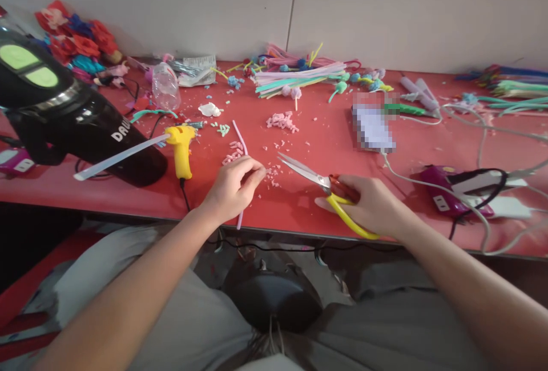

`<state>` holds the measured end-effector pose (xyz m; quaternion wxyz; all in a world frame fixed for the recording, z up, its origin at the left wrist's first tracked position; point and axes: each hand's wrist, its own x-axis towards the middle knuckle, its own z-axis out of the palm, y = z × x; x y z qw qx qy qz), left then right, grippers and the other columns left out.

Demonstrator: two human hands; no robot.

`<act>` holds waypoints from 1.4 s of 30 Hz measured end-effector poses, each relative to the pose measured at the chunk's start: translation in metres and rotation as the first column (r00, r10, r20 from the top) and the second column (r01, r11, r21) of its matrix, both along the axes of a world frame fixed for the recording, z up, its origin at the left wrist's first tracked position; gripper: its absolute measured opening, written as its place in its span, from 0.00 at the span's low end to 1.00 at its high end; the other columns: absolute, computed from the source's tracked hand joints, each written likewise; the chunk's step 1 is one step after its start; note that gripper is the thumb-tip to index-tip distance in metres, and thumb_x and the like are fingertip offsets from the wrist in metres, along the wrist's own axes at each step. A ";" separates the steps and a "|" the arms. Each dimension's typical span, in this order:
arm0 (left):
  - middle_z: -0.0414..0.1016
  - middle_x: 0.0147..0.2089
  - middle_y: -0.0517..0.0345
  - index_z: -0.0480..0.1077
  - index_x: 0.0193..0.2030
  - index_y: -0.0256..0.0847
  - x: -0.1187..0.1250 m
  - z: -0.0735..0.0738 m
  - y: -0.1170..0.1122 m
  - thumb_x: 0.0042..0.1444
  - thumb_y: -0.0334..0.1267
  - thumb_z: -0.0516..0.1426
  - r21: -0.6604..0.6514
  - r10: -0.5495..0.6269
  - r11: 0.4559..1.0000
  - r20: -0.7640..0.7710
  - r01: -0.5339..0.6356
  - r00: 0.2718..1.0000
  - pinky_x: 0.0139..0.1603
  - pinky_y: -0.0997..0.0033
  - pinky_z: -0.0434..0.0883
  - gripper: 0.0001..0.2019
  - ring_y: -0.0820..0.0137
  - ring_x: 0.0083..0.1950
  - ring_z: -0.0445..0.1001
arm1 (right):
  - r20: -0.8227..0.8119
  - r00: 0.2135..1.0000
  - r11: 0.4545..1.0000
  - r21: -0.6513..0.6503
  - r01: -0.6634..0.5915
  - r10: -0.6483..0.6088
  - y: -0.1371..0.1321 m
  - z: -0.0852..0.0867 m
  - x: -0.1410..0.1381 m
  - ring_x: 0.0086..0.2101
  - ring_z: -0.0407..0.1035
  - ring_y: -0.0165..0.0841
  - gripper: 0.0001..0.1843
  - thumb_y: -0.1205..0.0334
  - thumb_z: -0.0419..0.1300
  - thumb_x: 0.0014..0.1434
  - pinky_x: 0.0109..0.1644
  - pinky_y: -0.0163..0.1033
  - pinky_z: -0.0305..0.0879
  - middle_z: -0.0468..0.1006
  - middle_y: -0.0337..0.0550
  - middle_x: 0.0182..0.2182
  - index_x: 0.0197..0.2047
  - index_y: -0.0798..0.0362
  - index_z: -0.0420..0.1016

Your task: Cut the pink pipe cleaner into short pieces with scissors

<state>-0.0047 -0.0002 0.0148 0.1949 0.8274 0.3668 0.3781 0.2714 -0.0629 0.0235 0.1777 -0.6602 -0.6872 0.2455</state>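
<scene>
My right hand (372, 202) is wrapped around the handles of a pair of scissors (310, 176), yellow and orange-red with metal blades. The blades point left and are slightly apart. My left hand (237, 185) is closed in a pinch; anything between its fingertips is too small to make out. A lilac pipe cleaner (240, 136) passes beneath this hand, its two ends showing above and below. I cannot tell whether the hand grips it. Tiny pink clippings (274, 176) lie between the fingertips and the blades. Short pink pieces (233, 153) are heaped just behind my left hand.
A yellow glue gun (183, 154) with a long glue stick stands left, beside a large black appliance (85, 114). More pink pieces (282, 121) and bundled pipe cleaners (299, 80) lie farther back. At right are a blurred phone (372, 125), a purple power strip (440, 191) and white cables.
</scene>
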 end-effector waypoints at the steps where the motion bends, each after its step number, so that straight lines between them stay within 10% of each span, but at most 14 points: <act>1: 0.70 0.30 0.59 0.69 0.33 0.37 -0.001 0.000 0.000 0.64 0.33 0.55 0.017 -0.001 1.000 0.008 0.001 1.000 0.36 0.73 0.66 0.08 0.73 0.32 0.67 | 0.025 1.000 1.000 0.003 -0.007 0.007 -0.003 -0.001 0.002 0.24 0.46 0.26 0.29 0.37 0.65 0.48 0.24 0.34 0.46 0.52 0.31 0.20 0.23 0.50 0.55; 42: 0.72 0.31 0.56 0.69 0.32 0.38 0.001 -0.005 -0.003 0.64 0.34 0.54 0.025 -0.085 0.996 0.075 0.083 0.994 0.37 0.70 0.69 0.08 0.72 0.34 0.70 | 0.205 0.979 0.994 0.105 -0.038 0.016 -0.006 -0.011 0.002 0.19 0.51 0.28 0.32 0.28 0.59 0.48 0.24 0.36 0.48 0.61 0.34 0.17 0.22 0.48 0.53</act>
